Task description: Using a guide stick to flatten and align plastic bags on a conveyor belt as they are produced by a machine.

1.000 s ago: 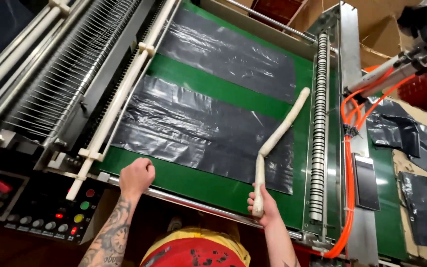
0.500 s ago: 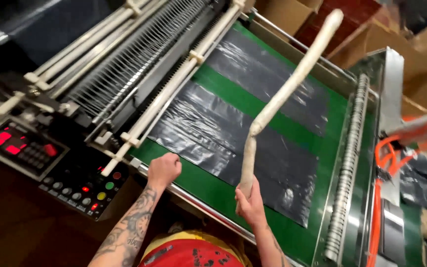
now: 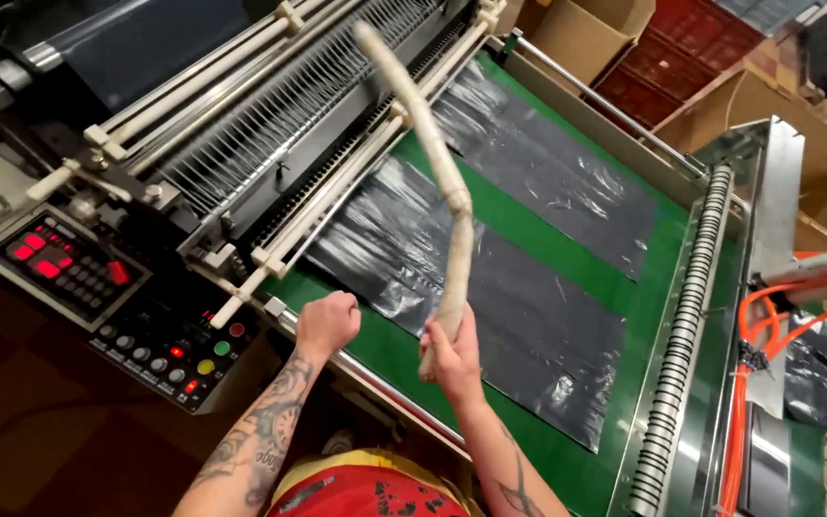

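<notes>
From the head view, the right hand (image 3: 452,356) is closed in a firm grip around the lower end of a long, pale, bent, cloth-wrapped stick (image 3: 437,182), which rises from the fist and angles up and away over the green conveyor belt (image 3: 567,450) of the bag-making machine. The left hand (image 3: 327,324) is curled into a fist with nothing visibly in it, resting at the near metal edge of that belt. Two flat sheets of black plastic film (image 3: 528,316) lie on the belt, one near the hands and one farther up; the stick hangs above the nearer sheet without touching it. To the left of the belt sits a dark control panel with red lit displays and coloured buttons (image 3: 107,306), and beyond the belt's left edge runs a rack of cream rollers and thin wires (image 3: 270,124). As I judge it, handling the stick well means keeping the wrist steady, the tip clear of the wires, and the free hand off the moving belt.
</notes>
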